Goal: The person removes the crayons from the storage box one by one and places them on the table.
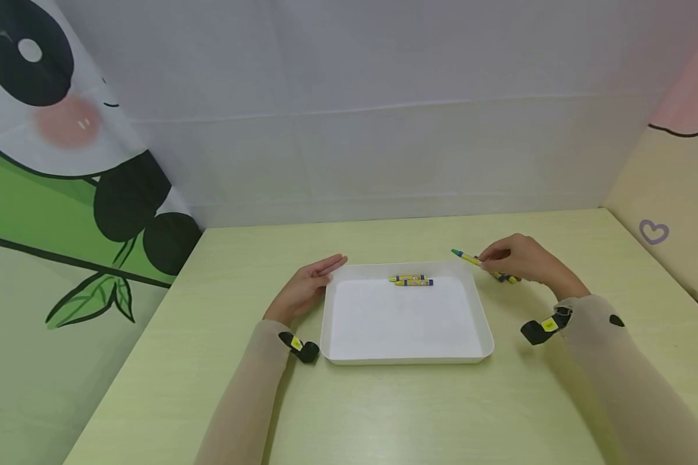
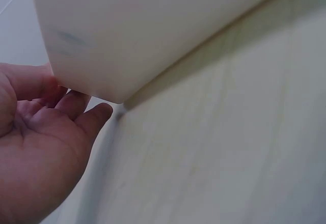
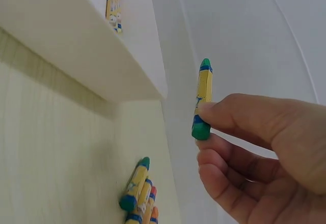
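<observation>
The right hand pinches a green-tipped, yellow-wrapped wax crayon between thumb and forefinger, raised above the pale green wooden table, just right of the shallow white plastic tray. More crayons lie below it. Two yellow-wrapped crayons rest in the tray. The left hand, fingers straight, touches the tray's left edge.

Left hand lies flat, fingers straight and relaxed; right hand hovers raised, fingers curled in a pinch.
</observation>
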A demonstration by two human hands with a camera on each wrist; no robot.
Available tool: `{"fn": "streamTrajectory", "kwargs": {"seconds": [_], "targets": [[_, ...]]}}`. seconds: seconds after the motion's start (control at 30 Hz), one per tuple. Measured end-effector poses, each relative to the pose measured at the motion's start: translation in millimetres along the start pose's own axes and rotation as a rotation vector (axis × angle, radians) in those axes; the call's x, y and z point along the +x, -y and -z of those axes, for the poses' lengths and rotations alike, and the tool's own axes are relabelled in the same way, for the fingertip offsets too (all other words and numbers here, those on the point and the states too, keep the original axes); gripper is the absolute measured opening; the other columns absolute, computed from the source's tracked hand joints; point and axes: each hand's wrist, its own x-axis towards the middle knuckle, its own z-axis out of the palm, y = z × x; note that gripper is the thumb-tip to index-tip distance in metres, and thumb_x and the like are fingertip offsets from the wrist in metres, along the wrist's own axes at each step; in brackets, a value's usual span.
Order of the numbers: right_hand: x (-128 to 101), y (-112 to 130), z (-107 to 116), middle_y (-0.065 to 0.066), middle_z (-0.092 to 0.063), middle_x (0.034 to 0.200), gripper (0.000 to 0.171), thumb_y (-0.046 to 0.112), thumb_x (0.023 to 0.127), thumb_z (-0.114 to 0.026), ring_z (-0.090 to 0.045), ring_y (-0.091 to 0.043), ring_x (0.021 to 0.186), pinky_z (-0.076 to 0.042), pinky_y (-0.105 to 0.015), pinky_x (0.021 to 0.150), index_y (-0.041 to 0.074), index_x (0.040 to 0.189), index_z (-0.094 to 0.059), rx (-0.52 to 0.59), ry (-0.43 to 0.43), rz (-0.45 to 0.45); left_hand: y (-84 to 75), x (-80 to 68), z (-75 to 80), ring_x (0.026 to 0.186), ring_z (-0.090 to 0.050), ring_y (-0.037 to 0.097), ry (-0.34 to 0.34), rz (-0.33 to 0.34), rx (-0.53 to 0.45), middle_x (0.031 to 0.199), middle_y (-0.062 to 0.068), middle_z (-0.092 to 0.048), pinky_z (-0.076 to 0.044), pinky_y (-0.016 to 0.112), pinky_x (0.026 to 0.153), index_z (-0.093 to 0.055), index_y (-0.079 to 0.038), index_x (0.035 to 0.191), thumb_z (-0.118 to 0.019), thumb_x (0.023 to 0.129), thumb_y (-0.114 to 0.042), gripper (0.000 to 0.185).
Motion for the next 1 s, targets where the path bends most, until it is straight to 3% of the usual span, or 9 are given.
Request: {"fn": "streamTrajectory", "kwargs": {"seconds": [0.07,0.23,0.4,0.73,1.0], "targets": [[-4,-6,4,-0.012,-0.068,0.096,0.033,0.027,0.091,-0.065,-0.055,-0.020,0.063,-0.045,-0.030,0.053,0.004,0.114,-0.068,0.000,-0.007,-0.022,0.3,0.5,0.2,0.144,-0.028,0.018,0.000,-0.002,0.002,0.154,0.006,-0.037,-0.024,0.040,0.118,-0.035,-0.007,0.149,-0.037,0.100,0.005,0.050],[-12,-23,12,-0.013,-0.069,0.097,0.035,0.028,0.091,-0.064,-0.059,-0.019,0.078,-0.048,-0.030,0.063,0.001,0.113,-0.069,-0.082,-0.064,-0.037,0.3,1.0,0.1,0.144,-0.029,0.018,-0.001,0.001,0.002,0.153,0.005,-0.038,-0.025,0.040,0.118,-0.036,-0.007,0.149,-0.037,0.101,0.004,0.049],[-18,-42,19,-0.017,-0.069,0.099,0.034,0.025,0.091,-0.063,-0.060,-0.021,0.082,-0.048,-0.030,0.063,-0.001,0.111,-0.068,-0.142,-0.106,-0.060,-0.6,-0.5,-0.4,0.144,-0.030,0.017,-0.007,0.003,0.009,0.153,0.005,-0.038,-0.026,0.039,0.117,-0.036,-0.008,0.149,-0.037,0.101,0.003,0.049],[-26,-69,29,-0.030,-0.064,0.110,0.038,0.025,0.092,-0.062,-0.060,-0.041,0.095,-0.052,-0.047,0.071,-0.006,0.114,-0.065,-0.161,-0.113,-0.123,-1.2,-2.8,-0.4,0.145,-0.028,0.017,0.006,0.005,0.000,0.154,0.005,-0.036,-0.024,0.039,0.118,-0.035,-0.008,0.149,-0.037,0.101,0.003,0.050],[-29,-84,30,-0.032,-0.063,0.104,0.035,0.019,0.090,-0.060,-0.060,-0.042,0.090,-0.051,-0.045,0.068,-0.010,0.108,-0.065,-0.191,-0.120,-0.142,-0.6,-1.8,0.2,0.144,-0.028,0.018,0.006,0.004,-0.006,0.154,0.005,-0.036,-0.024,0.039,0.118,-0.034,-0.007,0.149,-0.037,0.101,0.004,0.050]]}}
